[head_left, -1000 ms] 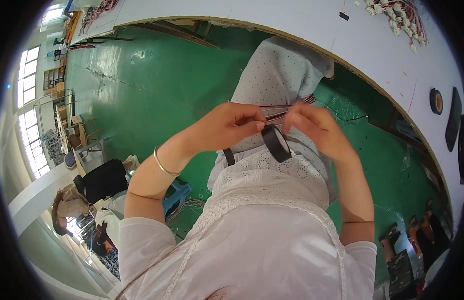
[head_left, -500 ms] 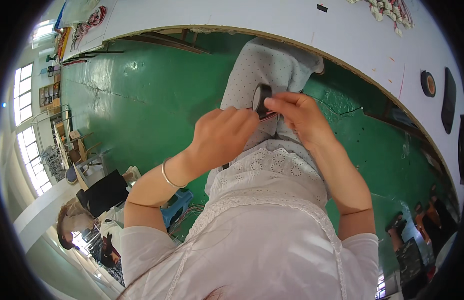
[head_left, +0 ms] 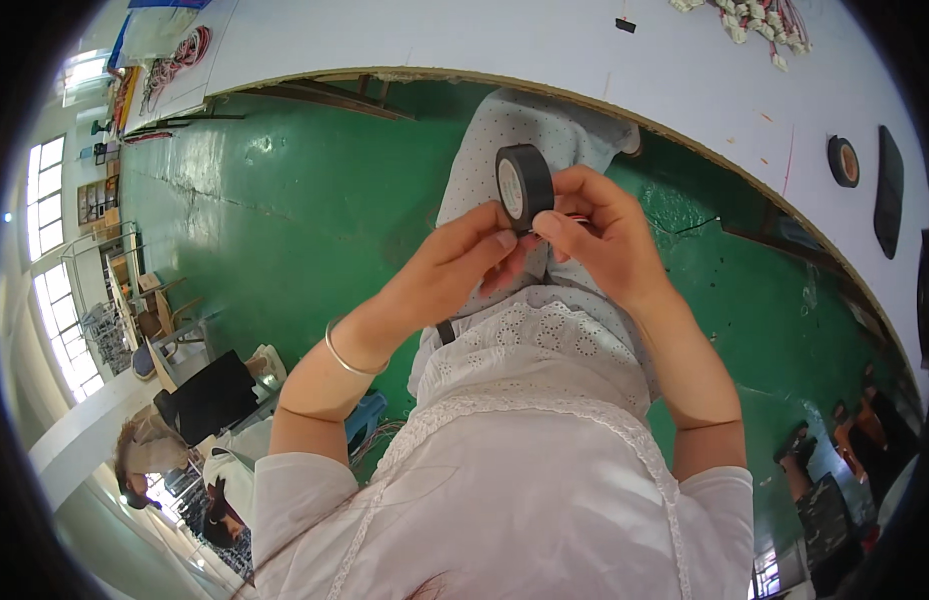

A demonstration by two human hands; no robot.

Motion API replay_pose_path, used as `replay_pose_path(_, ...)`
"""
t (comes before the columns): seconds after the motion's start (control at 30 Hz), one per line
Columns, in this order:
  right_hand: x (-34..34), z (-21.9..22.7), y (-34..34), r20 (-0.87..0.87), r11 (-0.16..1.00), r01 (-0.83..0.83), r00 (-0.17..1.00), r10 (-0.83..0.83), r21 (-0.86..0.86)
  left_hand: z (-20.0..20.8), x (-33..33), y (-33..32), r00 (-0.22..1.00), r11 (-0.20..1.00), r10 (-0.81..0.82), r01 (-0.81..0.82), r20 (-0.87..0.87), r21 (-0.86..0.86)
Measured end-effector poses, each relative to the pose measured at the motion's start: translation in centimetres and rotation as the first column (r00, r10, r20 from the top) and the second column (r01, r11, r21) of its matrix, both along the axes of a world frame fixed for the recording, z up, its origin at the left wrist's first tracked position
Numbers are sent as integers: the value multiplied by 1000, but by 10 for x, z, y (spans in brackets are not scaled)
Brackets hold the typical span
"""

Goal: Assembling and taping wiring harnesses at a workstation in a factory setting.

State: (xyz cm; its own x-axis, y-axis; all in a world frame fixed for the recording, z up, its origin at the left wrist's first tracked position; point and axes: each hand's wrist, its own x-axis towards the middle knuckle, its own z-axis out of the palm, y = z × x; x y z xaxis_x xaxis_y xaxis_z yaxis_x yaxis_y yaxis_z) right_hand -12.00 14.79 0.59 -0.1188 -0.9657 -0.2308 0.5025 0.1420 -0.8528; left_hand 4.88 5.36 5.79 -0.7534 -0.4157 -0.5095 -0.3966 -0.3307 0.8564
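Observation:
A roll of black tape [head_left: 531,188] stands on edge between my two hands, above my lap. My left hand [head_left: 460,255] is closed at the roll's lower left edge, its thumb and forefinger pinched there; the fingertips are partly hidden behind the roll. My right hand [head_left: 615,240] is closed, with thumb and bent fingers around a thin bundle of wires [head_left: 579,219], of which only a little red and white shows. Its forefinger lies close beside the roll's right side. Where the tape meets the wires is too small to make out.
The white table [head_left: 685,95] curves across the front and right. On it lie another tape roll [head_left: 843,161], a dark flat object [head_left: 889,190], a small black piece [head_left: 626,25] and a heap of wires with white connectors [head_left: 760,22]. A blue stool [head_left: 365,418] stands left; people sit at both sides.
The tape roll has turned and come up larger between my hands. My left hand has rolled over, showing its thumb. The right fingers have shifted from the roll toward the wires.

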Motion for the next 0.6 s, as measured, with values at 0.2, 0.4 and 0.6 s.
replay_pose_path(0.2, -5, -7, 5, 66, 998, 43, 997, -41, -43, -2, 4, -5, 997, 1000, 1, -3, 82, 23)
replay_pose_path(0.4, -37, -31, 12, -29, 933, -279, 960, 280, -229, 1, 11, -26, 995, 961, -45, 19, 88, 277)
replay_pose_path(0.6, -15, 7, -7, -376, 928, -107, 893, 247, 356, -4, 1, -10, 949, 250, -248, 255, 193, -934)
